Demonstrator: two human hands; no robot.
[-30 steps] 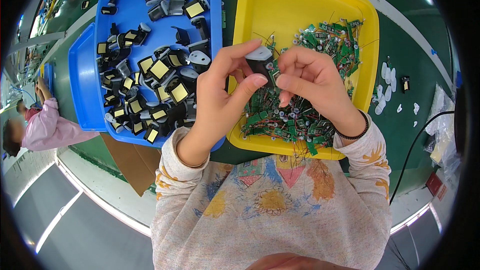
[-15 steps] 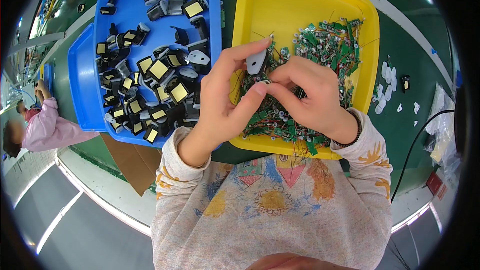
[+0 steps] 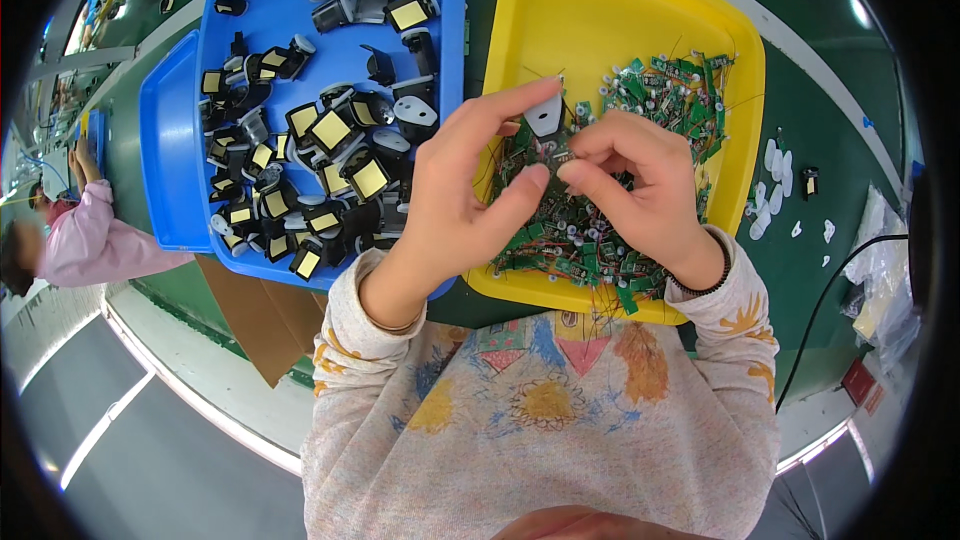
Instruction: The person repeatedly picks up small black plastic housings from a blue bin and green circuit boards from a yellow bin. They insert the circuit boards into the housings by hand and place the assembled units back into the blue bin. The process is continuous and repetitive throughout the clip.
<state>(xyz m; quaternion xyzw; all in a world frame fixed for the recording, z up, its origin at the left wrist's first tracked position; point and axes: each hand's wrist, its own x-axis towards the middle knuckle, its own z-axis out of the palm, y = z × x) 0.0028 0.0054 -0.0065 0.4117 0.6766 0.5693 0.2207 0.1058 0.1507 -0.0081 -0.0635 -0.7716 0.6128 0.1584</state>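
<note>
My left hand (image 3: 455,190) is closed on a small plastic housing (image 3: 544,116) with a pale grey face and a dark body, gripped between forefinger and thumb. It is held over the near left part of a yellow tray (image 3: 490,285). At the housing's near end, my right hand (image 3: 640,190) is pinched, thumb against forefinger. A small dark green piece shows between the two hands, but the fingertips largely hide it. Beneath them lies a heap of green circuit boards (image 3: 690,105) with thin wires and small round metal parts.
A blue tray (image 3: 452,0) on the left holds several black housings (image 3: 330,130) with pale yellow pads. Right of the yellow tray lie white oval pieces (image 3: 775,165), a black housing (image 3: 810,182), clear plastic bags (image 3: 880,260) and a black cable (image 3: 815,315). A person (image 3: 95,225) in pink sits far left.
The view has shifted, so the trays appear farther right. My left thumb and right fingertips have drawn slightly apart at the housing's near end. The housing stays in my left hand.
</note>
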